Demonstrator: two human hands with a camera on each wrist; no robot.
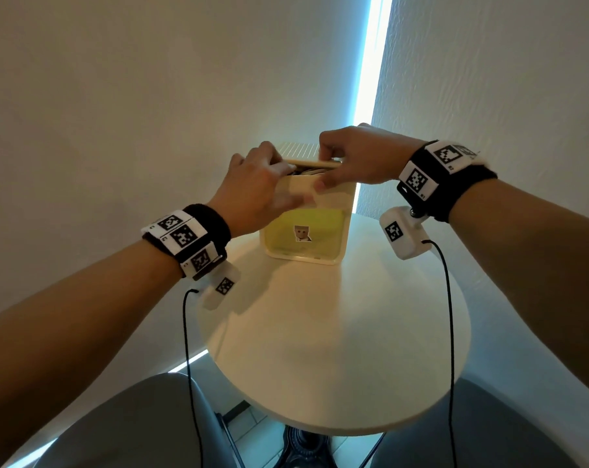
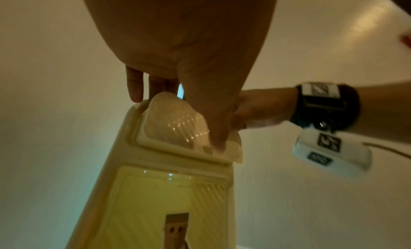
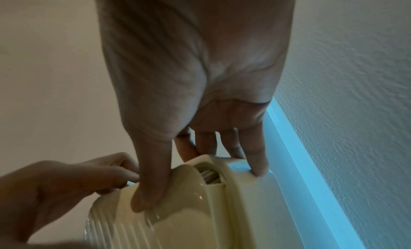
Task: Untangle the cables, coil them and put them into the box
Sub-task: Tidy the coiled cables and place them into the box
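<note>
A cream box point(image 1: 323, 201) with a yellow-green window stands at the far side of the round table. Its ribbed lid point(image 1: 300, 151) sits tilted over the top, leaving a narrow gap. Coiled cables point(image 1: 308, 170) show as light and dark loops in that gap, also in the right wrist view as cables point(image 3: 210, 175). My left hand point(image 1: 266, 177) grips the lid's left end, thumb point(image 2: 213, 126) pressing on the clear front flap point(image 2: 169, 124). My right hand point(image 1: 333, 163) pinches the right end, thumb point(image 3: 149, 191) on the front and fingers point(image 3: 258, 165) over the back rim.
The round white table point(image 1: 337, 349) carries only the box. A wall stands close behind and to the right, with a bright blue-white strip point(image 1: 370, 62) in the corner. My knees are below the table's near edge, and thin black camera leads hang from both wrists.
</note>
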